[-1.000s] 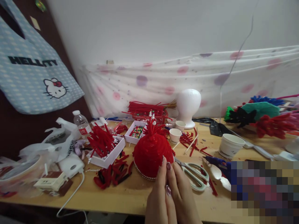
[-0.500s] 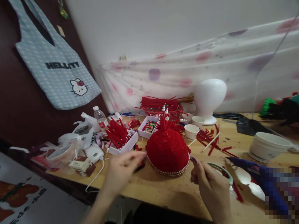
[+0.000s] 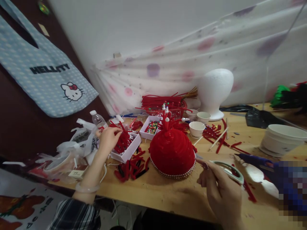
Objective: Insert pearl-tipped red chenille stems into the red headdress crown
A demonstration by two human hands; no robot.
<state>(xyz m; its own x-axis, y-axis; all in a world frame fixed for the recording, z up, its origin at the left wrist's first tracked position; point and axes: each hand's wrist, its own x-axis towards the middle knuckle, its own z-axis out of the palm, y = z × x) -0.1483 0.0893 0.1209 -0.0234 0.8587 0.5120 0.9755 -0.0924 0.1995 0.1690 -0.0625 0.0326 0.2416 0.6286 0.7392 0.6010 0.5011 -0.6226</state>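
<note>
A red domed headpiece (image 3: pixel 172 153) with a pearl string round its lower edge and pearl-tipped stems on top stands on the wooden table. At the white box (image 3: pixel 128 152), my left hand (image 3: pixel 109 139) reaches over red fuzzy stems (image 3: pixel 122 140), its thumb and fingertips pinched together at them. My right hand (image 3: pixel 219 188) is curled beside the headpiece's right edge, one finger pointing toward the pearls; what it holds, if anything, is too small to make out. Green-handled scissors (image 3: pixel 230 172) lie just behind my right hand.
A blue glue gun (image 3: pixel 261 163) lies at right, near a large white bowl (image 3: pixel 283 139). Small cups (image 3: pixel 197 128), a foam head (image 3: pixel 217 92) and a red basket (image 3: pixel 177 111) stand behind. Short red and black pieces (image 3: pixel 130 167) lie left of the headpiece. Plastic bags (image 3: pixel 83 137) and a bottle (image 3: pixel 98 118) are farther left.
My left hand has moved from beside the headpiece, left and back to the stems in the white box. My right hand stays by the headpiece's right edge. The view has shifted slightly.
</note>
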